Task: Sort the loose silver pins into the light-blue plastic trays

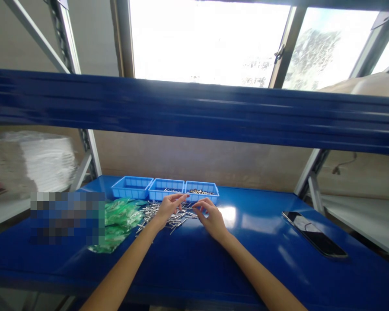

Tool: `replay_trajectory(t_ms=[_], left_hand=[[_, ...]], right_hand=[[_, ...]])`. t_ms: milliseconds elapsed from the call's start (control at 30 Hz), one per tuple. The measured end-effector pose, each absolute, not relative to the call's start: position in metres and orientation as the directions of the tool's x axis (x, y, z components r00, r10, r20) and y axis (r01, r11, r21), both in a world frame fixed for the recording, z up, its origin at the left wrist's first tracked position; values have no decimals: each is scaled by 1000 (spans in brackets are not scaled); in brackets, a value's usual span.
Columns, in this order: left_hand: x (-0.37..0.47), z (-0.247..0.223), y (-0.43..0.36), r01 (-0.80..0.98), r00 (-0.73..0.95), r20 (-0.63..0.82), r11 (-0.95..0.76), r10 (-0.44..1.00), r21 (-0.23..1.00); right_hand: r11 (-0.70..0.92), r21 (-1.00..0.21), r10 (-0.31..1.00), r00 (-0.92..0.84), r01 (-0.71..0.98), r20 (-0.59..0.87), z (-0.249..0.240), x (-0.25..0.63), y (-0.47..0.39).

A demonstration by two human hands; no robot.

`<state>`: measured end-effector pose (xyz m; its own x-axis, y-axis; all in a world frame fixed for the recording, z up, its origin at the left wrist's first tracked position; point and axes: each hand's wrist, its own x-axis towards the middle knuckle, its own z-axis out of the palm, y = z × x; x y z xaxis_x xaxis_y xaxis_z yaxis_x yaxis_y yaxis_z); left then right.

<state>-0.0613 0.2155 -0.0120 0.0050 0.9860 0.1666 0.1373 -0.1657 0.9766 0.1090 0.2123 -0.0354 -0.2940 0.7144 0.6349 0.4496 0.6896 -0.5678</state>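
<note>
Together, your left hand [169, 209] and right hand [213, 220] hang close by the metal pins [178, 221]

Your left hand is over the pile, its fingers partly bent, with the tips pointing across toward your other hand. Your right hand is at the pile's right edge, its thumb and forefinger curved toward each other and the other fingers loosely bent. The two hands are near one another but apart; you cannot tell from this view whether either one pinches a pin.

The pins lie scattered across one another on the blue desk [188, 268], just in front of three blue bins set in a row. From your left, you have the left bin [129, 193], the middle bin [157, 195] with some pins in it, and the right bin [215, 199] with a thicker layer of small, thin pieces. Green plastic bags [119, 218] lie crumpled just left of the pile. Well off to your right, a dark phone [315, 234] lies flat on the desk. A blue beam [194, 112] spans your view above the bins, with a bright window [210, 43] behind it.
</note>
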Motion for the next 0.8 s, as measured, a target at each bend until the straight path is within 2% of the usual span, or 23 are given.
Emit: replay_trajectory(t_ms=[167, 500, 800], left_hand=[[-59, -11, 212, 174, 25, 150, -152, 988, 973], [-60, -15, 212, 250, 138, 120, -152, 983, 956], [-58, -12, 208, 261, 218, 90, -147, 972, 954]], right_hand=[[646, -587, 739, -207, 488, 641, -36, 110, 214], [631, -626, 739, -111, 458, 665, -35, 111, 216], [649, -648, 738, -124, 397, 663, -35, 109, 217]])
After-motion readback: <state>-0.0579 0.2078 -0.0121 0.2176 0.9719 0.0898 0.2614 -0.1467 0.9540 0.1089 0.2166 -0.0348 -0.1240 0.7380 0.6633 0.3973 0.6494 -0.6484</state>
